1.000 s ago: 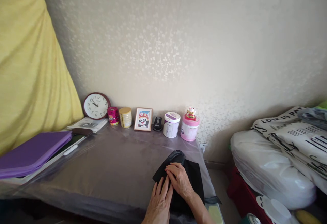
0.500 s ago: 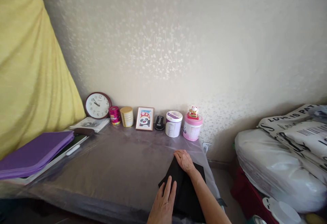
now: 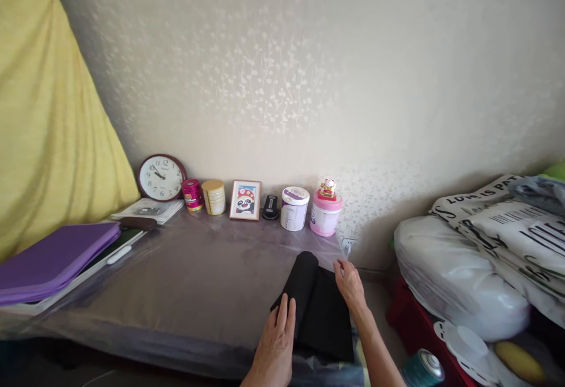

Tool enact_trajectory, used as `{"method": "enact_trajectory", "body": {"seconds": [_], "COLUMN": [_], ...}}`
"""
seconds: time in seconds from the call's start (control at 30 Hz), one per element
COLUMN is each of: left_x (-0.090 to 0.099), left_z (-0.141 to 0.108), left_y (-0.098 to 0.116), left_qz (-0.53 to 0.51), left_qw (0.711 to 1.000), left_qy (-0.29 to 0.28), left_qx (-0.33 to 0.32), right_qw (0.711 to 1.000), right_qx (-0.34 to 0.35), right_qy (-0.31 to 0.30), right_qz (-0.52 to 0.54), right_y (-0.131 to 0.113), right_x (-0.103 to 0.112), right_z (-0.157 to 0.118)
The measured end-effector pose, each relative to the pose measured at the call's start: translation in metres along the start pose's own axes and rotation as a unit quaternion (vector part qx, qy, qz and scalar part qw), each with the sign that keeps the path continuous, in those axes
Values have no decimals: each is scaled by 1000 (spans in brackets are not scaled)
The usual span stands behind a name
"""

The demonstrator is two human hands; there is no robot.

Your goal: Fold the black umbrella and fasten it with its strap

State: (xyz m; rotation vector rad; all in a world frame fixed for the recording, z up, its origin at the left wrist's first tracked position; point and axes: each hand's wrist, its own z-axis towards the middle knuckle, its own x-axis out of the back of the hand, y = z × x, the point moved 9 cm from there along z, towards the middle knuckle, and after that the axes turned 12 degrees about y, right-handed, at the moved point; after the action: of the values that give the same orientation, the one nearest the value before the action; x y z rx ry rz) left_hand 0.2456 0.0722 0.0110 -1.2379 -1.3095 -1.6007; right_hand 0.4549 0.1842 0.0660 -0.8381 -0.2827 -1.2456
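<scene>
A folded black cloth [image 3: 324, 310] lies at the right end of the table; its left part is doubled over into a raised, rounded fold, and its right part lies flat. My left hand [image 3: 279, 331] rests open on the lower left of the fold, fingers stretched out and close together. At the upper right edge of the cloth is my right hand [image 3: 351, 285], its fingers bent and closed at that edge. The tips of the right fingers are partly hidden.
A clear plastic cover spreads over the table [image 3: 207, 281]. Along the wall stand a clock [image 3: 162, 178], a picture frame [image 3: 245, 200], a white tub [image 3: 294, 210] and a pink tub [image 3: 325, 216]. Purple folders [image 3: 57, 260] lie left; a white bag [image 3: 459, 275] bulges right.
My right hand has moved off the top of the fold to the cloth's right edge. The fold now stands rounder, while my left hand stays on it. The view has shifted slightly.
</scene>
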Motion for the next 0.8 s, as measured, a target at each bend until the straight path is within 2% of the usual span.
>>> {"method": "enact_trajectory", "body": {"seconds": [0.13,0.23,0.3,0.5,0.67,0.8], "left_x": [-1,-2,-1,3,0,0], "left_z": [-1,-2,-2,-3,-3,-3], "left_y": [0,0,0,1,0,-1], "left_qz": [-11,-21,-32,-42,-35,-39], "left_qw": [999,997,997,996,998,996], "left_qy": [50,66,68,73,57,81], "left_qx": [-10,-18,-22,-16,-7,-11], "right_qw": [993,978,972,977,979,974], "right_qx": [-94,-159,-178,-156,-137,-134], "right_qy": [-64,-128,-152,-148,-151,-153], "right_qz": [8,32,33,-1,27,96], "right_y": [23,22,13,-12,-12,-23], "right_x": [24,31,36,52,41,33], "right_z": [-34,-57,-67,-70,-69,-59]}}
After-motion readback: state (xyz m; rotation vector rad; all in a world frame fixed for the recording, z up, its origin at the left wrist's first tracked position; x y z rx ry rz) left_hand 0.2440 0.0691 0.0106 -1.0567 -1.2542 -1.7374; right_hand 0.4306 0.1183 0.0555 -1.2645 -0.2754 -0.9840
